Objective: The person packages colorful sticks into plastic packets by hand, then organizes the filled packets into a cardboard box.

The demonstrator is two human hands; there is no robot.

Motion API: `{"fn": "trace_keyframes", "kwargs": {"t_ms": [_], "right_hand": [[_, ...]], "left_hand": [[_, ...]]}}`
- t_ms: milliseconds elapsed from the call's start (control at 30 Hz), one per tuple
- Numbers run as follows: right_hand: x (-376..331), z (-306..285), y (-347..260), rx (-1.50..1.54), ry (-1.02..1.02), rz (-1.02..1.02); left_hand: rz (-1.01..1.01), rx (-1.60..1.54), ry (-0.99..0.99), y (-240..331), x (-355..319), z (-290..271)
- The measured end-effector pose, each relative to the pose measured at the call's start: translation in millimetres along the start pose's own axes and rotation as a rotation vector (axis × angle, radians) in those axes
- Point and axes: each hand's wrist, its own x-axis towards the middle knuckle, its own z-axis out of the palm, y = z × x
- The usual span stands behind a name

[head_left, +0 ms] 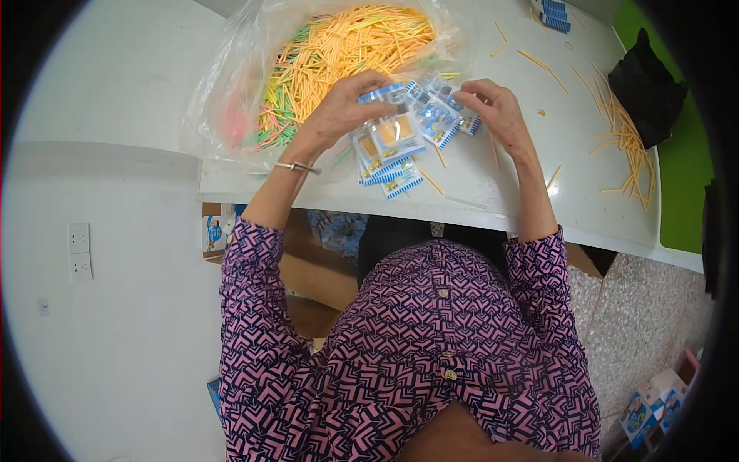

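My left hand (344,108) is closed on a small clear plastic packet (398,132) with blue-striped edges and short yellow sticks inside. Below it, more such packets (400,180) overlap near the table's front edge. My right hand (496,112) has its fingertips pinched at the edge of another blue-and-white packet (468,121). Between the hands lies a loose group of blue-and-white packets (437,115). Just past my left hand sits a big clear plastic bag (208,115), opened wide over a heap of thin yellow, green and pink sticks (346,46).
Loose long yellow sticks (627,150) lie at the table's right side beside a black cloth-like thing (647,88). A few stray sticks (543,69) are scattered on the white table (523,196). A blue stack of packets (553,15) is at the far right. Cardboard boxes (315,269) stand underneath.
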Motion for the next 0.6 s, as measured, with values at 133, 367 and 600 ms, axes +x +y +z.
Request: {"fn": "trace_keyframes", "kwargs": {"t_ms": [133, 367, 600], "right_hand": [[-7, 22, 10, -0.5, 0.178, -0.242], [-7, 35, -21, -0.072, -0.238, -0.073], [-8, -30, 0, 0.242, -0.032, 0.026]], "left_hand": [[-0.118, -0.032, 0.003, -12, -13, 2], [-0.024, -0.211, 0.061, -4, -1, 15], [0.212, -0.015, 0.032, -2, -3, 47]]}}
